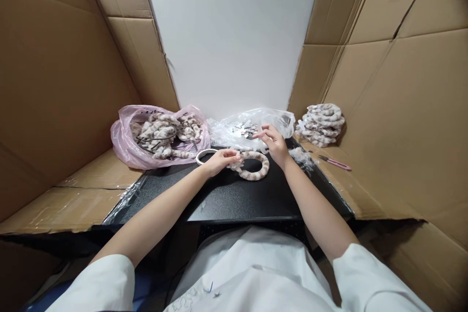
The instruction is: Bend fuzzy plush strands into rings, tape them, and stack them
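Observation:
Over the black tabletop [234,200], my left hand [221,162] pinches the left end of a fluffy white-and-brown plush loop [260,171]. The loop hangs out to the right of my fingers as a ring, with a small pale or clear piece at the pinch. My right hand [275,145] is raised just above and right of the loop, its thumb and forefinger together. Whatever is between those fingertips is too small to name. A white ring [199,157] lies left of my left hand, partly hidden by it.
A pink plastic bag [122,144] holds plush strips at the back left. Small metal pieces [248,130] lie on a clear plastic bag [281,119]. On the right are stacked plush loops [323,124], pink-handled thread snips [338,163] and loose fluff [302,157]. Cardboard walls [395,122] flank the table.

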